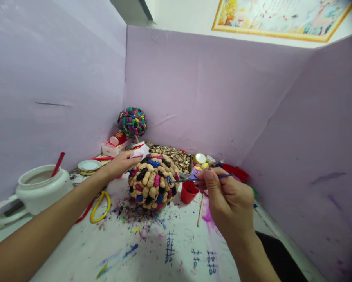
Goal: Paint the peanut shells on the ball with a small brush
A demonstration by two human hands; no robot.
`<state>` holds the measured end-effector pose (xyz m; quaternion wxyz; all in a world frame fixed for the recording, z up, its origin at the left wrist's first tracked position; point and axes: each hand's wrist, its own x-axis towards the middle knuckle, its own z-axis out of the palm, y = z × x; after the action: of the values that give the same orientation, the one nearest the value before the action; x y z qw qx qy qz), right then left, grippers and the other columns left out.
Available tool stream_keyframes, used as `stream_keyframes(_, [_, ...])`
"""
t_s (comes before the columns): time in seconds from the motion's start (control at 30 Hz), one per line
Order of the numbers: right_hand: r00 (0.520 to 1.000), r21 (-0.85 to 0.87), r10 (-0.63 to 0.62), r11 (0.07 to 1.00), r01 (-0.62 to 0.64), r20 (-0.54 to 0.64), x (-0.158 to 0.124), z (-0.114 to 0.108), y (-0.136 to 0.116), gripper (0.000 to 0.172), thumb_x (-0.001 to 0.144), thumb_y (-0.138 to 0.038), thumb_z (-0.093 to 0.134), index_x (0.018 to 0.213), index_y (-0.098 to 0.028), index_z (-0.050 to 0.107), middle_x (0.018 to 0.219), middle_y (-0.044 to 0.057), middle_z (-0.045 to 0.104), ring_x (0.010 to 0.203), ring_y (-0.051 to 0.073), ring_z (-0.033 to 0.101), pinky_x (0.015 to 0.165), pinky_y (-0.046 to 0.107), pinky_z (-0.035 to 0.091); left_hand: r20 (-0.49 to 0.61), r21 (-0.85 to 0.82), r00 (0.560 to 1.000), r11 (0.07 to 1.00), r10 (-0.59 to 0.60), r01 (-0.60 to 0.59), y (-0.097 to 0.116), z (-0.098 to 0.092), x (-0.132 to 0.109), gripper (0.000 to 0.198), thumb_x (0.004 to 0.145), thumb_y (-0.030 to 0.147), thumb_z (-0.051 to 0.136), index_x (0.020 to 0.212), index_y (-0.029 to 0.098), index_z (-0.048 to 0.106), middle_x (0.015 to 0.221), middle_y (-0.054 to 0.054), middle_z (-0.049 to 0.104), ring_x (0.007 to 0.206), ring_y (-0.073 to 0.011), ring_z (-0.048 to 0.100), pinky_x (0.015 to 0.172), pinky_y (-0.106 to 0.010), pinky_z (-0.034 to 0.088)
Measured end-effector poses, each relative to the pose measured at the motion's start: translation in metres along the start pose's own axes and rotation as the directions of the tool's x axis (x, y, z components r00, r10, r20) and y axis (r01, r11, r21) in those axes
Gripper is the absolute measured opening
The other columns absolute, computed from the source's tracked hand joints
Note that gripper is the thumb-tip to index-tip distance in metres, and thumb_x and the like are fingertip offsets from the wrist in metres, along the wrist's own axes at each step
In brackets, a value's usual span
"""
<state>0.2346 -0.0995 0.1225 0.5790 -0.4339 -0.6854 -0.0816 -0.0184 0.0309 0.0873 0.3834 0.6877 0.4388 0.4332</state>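
A ball covered in peanuts point(152, 182) stands on the white table, most shells plain tan and others painted blue, black or magenta. My right hand point(227, 196) pinches a thin blue paintbrush point(190, 179), its tip touching a blue-painted peanut on the ball's right side. At the ball's upper left, my left hand point(124, 160) is closed on a crumpled tissue point(140, 152) held against the ball; some of its fingers are hidden. Just right of the ball is a red cup point(188, 192), behind the brush.
A white pot point(43, 188) with a red stick stands at left, near yellow-handled scissors point(101, 207). Behind are a tray of peanut shells point(176, 156) and a fully painted ball point(132, 122). Purple panels point(193, 90) enclose the table. A wooden stick point(200, 211) lies beside the cup.
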Motion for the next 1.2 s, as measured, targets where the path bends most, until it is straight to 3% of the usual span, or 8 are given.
stream_keyframes(0.2, [0.999,-0.028,-0.03,0.999,0.031,0.026,0.0007,-0.0005,-0.0004,0.028,0.092,-0.026,0.052,0.067,-0.017,0.062,0.059,0.0,0.069,0.047,0.01,0.064,0.043,0.019,0.047,-0.01,0.011,1.0,1.0,0.01,-0.01,0.0,-0.0006,0.0006,0.049,0.067,0.057,0.068,0.092,0.015,0.071,0.095,-0.006,0.074,0.095,-0.0333,0.063,0.077,-0.038,0.05])
stream_keyframes(0.37, [1.0,0.015,0.014,1.0,-0.014,-0.003,-0.0021,0.0001,0.0016,0.023,0.093,-0.027,0.052,0.079,-0.017,0.066,0.063,0.001,0.071,0.053,0.012,0.067,0.048,0.021,0.051,-0.009,-0.006,1.0,1.0,0.001,-0.001,-0.0023,-0.0009,0.0022,0.051,0.065,0.059,0.069,0.092,0.016,0.07,0.094,-0.006,0.074,0.095,-0.0337,0.063,0.077,-0.039,0.051])
stream_keyframes(0.9, [0.995,-0.033,-0.069,0.997,0.072,0.071,0.0009,0.0019,0.0011,0.029,0.093,-0.022,0.05,0.068,-0.016,0.063,0.062,0.001,0.069,0.049,0.009,0.063,0.044,0.018,0.046,0.009,0.013,1.0,1.0,-0.009,0.008,-0.0041,-0.0022,0.0037,0.049,0.066,0.058,0.066,0.089,0.016,0.067,0.093,-0.006,0.073,0.097,-0.0336,0.062,0.082,-0.04,0.049])
stream_keyframes(1.2, [0.999,0.016,-0.047,0.999,0.047,-0.023,-0.0012,0.0032,0.005,0.024,0.093,-0.026,0.051,0.079,-0.015,0.067,0.063,0.002,0.068,0.052,0.012,0.064,0.047,0.021,0.05,0.001,-0.03,1.0,0.999,-0.018,0.018,-0.0057,-0.002,0.0052,0.052,0.064,0.058,0.07,0.094,0.015,0.068,0.095,-0.007,0.074,0.095,-0.0339,0.063,0.083,-0.041,0.051])
